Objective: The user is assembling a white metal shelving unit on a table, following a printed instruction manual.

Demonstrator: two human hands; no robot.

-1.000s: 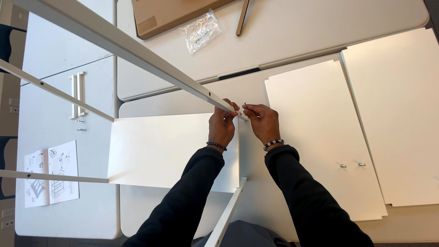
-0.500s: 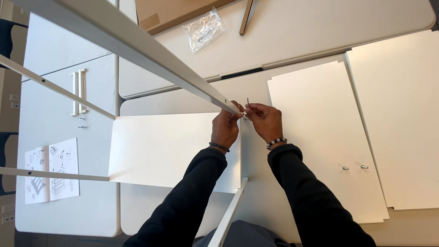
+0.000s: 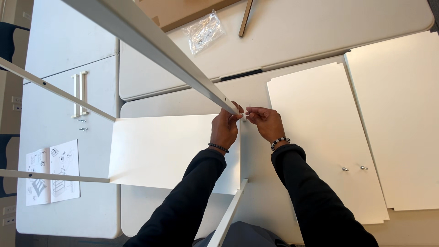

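So both hands meet at the near end of the long rail (image 3: 151, 50), which runs up and away to the left. The left hand (image 3: 225, 129) is on the rail's tip, the right hand (image 3: 267, 123) just beside it, pinching a small fastener (image 3: 246, 114) between them (too tiny to tell what kind). Under the hands sits a flat shelf panel (image 3: 164, 153), with two thinner rails (image 3: 55, 89) sticking out to its left. Right of the hands, a door panel (image 3: 324, 137) lies on the worktop (image 3: 320, 36), another panel (image 3: 398, 119) further right. Far back: a hardware bag (image 3: 204, 31). Far left: an instruction sheet (image 3: 51, 172).
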